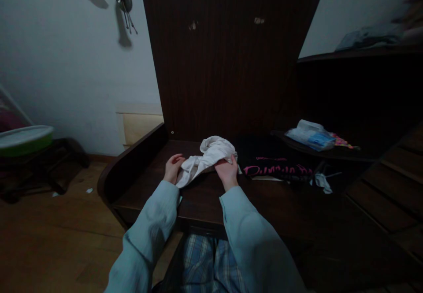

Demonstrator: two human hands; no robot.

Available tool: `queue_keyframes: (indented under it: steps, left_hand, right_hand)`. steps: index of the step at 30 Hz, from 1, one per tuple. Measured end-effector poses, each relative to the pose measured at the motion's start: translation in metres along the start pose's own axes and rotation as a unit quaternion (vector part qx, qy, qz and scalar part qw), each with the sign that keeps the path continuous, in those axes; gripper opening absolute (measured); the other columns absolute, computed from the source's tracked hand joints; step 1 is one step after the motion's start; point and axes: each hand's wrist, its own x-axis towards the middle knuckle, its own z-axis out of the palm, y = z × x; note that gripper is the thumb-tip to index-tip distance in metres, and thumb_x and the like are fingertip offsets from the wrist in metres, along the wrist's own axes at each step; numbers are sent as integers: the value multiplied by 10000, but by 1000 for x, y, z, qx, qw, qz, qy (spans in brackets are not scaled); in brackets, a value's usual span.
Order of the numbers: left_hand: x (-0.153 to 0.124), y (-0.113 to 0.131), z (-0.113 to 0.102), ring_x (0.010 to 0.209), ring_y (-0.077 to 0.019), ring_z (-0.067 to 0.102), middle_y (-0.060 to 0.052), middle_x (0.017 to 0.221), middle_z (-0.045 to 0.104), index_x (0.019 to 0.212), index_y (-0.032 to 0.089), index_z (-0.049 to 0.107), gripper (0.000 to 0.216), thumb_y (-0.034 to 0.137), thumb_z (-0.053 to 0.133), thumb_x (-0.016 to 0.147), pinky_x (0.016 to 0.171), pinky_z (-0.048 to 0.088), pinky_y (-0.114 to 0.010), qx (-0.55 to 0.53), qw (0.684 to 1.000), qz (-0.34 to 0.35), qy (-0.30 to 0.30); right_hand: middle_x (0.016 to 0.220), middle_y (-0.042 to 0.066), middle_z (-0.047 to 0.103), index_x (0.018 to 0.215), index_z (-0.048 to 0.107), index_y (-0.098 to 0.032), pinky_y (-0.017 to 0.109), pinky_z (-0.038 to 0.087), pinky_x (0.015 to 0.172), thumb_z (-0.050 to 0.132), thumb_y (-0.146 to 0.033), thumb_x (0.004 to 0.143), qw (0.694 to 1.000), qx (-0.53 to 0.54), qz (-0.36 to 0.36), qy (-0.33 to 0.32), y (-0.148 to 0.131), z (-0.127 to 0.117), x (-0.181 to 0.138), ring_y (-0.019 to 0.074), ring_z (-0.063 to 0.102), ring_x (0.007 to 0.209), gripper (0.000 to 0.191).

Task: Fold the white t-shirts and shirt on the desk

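White cloth: is lying bunched at the middle of the frame, on the dark counter, its left end tapering down between the two hands.
Left hand: is touching the cloth's left end, fingers curving towards it; whether this grip is pinching the fabric, I cannot tell.
Right hand: is pinching the cloth's right side, the thumb showing at the edge and the fingers going out of sight beneath the fabric.
Sleeves: are reaching up from the bottom of the frame, pale blue, above plaid trousers.
Black fabric: is lying right of centre, just beside the cloth, showing pink lettering.
Plastic pack: is sitting further right, clear with a blue part.
Wall lamp: is hanging at the upper left.
Green basin: is standing at the left edge, on a dark stand.
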Motion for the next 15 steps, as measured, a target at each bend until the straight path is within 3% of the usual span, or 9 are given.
queue_keyframes:
  steps: [3,5,6,8,10,13,15]
  left_hand:
    - [10,5,-15,814,-176,564,-46,810,568,799,153,556,127,185,537,678,772,438,-340,39,960,73,268]
    - [10,8,-21,945,-199,526,-74,913,546,840,164,538,136,170,451,736,865,393,-373,95,917,149,358]
    - [8,10,-22,998,-207,502,-88,963,536,873,166,534,159,173,424,758,902,368,-381,136,900,198,363]
    - [1,10,-17,1066,-217,468,-108,1040,526,938,163,530,196,202,414,785,947,335,-386,238,876,288,306]
    - [-6,8,-9,1109,-233,445,-116,1099,519,992,160,526,246,247,473,768,969,317,-388,342,870,313,170]
    - [-12,2,1,1098,-282,461,-128,1123,527,992,163,549,362,298,610,661,941,343,-404,480,844,240,-12]
    - [-13,-1,2,1042,-308,500,-148,1076,553,937,157,572,345,333,621,645,889,375,-415,538,821,182,-67]
  right_hand:
    - [762,6,659,841,590,-210,396,430,856,367,-353,780,999,-5,-26,34,-1,-3,3,175,601,833,272]
    - [775,5,662,851,589,-209,400,435,852,369,-346,776,998,-9,-42,41,0,-4,4,175,601,837,270]
    - [795,6,663,866,588,-208,397,437,853,370,-342,775,998,-12,-47,38,1,-5,4,173,601,844,272]
    - [848,14,665,906,585,-203,389,437,860,380,-323,770,998,-17,-49,28,2,-5,5,168,600,858,274]
    - [896,23,663,944,579,-194,382,434,870,396,-289,761,998,-18,-47,27,3,-6,6,164,599,868,276]
    - [932,34,660,983,571,-181,383,429,883,420,-241,747,998,-19,-43,36,4,-9,7,165,600,877,286]
    - [939,35,662,997,568,-179,388,430,884,429,-228,745,998,-26,-46,37,4,-11,9,168,602,878,292]
